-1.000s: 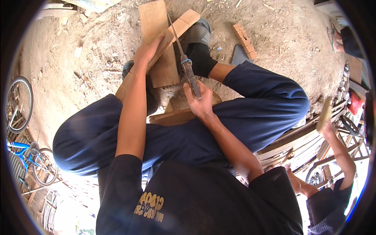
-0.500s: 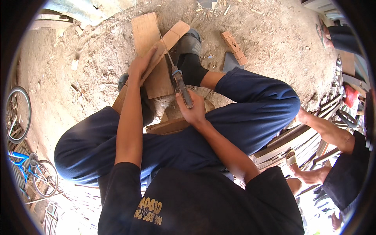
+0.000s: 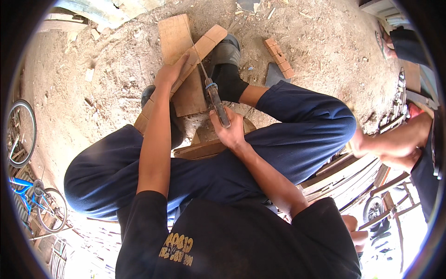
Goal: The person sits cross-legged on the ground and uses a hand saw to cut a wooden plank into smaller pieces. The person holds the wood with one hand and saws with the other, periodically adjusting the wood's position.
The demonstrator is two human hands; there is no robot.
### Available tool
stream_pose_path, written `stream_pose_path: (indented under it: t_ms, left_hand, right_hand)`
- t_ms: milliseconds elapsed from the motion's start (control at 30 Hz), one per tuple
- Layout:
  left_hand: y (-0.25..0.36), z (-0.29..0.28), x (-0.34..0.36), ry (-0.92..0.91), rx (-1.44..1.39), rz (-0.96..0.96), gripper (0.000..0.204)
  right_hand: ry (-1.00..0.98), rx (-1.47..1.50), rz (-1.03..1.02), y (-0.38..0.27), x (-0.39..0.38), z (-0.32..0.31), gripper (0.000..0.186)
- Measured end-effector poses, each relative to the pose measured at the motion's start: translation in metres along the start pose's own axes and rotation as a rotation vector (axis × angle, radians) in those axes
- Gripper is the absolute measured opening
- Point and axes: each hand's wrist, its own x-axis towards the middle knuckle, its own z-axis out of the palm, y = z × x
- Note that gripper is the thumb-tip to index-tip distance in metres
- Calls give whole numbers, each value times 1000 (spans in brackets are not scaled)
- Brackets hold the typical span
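Observation:
My left hand (image 3: 168, 74) is closed on a light wooden strip (image 3: 210, 39) marked with crosswise lines, which lies slanted over a flat board (image 3: 173, 35) between my feet. My right hand (image 3: 228, 129) grips the dark, worn handle of a saw (image 3: 214, 96) with a blue band near the blade. The narrow blade runs up from the handle across the strip, just right of my left hand. My shoe (image 3: 225, 51) is beside the strip's upper end.
A notched wooden piece (image 3: 278, 58) lies on the dirt floor (image 3: 325, 42) beside a grey slab (image 3: 272, 73). Bicycles (image 3: 39, 195) stand at the left. At the right are another person's bare legs (image 3: 395, 139), a foot in a sandal (image 3: 388, 44) and stacked timber (image 3: 339, 172).
The whole view has shifted, with the wood appearing lower and further left. My grip on saw and strip is unchanged. The other person at the right has moved, legs now near my knee.

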Motion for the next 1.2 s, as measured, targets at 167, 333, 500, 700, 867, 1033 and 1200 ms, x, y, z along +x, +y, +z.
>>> stream_pose_path:
  t_ms: [167, 333, 500, 700, 867, 1033, 1200]
  left_hand:
    - [2, 1, -2, 16, -9, 2, 113]
    - [-3, 2, 4, 10, -14, 8, 111]
    - [-1, 3, 1, 24, -14, 13, 113]
    - [4, -3, -7, -33, -79, 19, 114]
    - [3, -3, -7, -35, -61, 6, 113]
    - [3, -3, -8, -14, -59, 12, 111]
    - [1, -2, -6, 1, -32, 5, 106]
  right_hand:
    - [18, -2, -30, -1, 1, 0, 27]
    - [11, 0, -19, -4, 1, 0, 27]
    - [13, -11, -12, -4, 1, 0, 28]
    - [23, 1, -40, -4, 1, 1, 30]
    - [28, -9, -64, -2, 2, 1, 30]
    - [17, -13, -47, -2, 2, 0, 29]
    - [9, 5, -55, 1, 1, 1, 27]
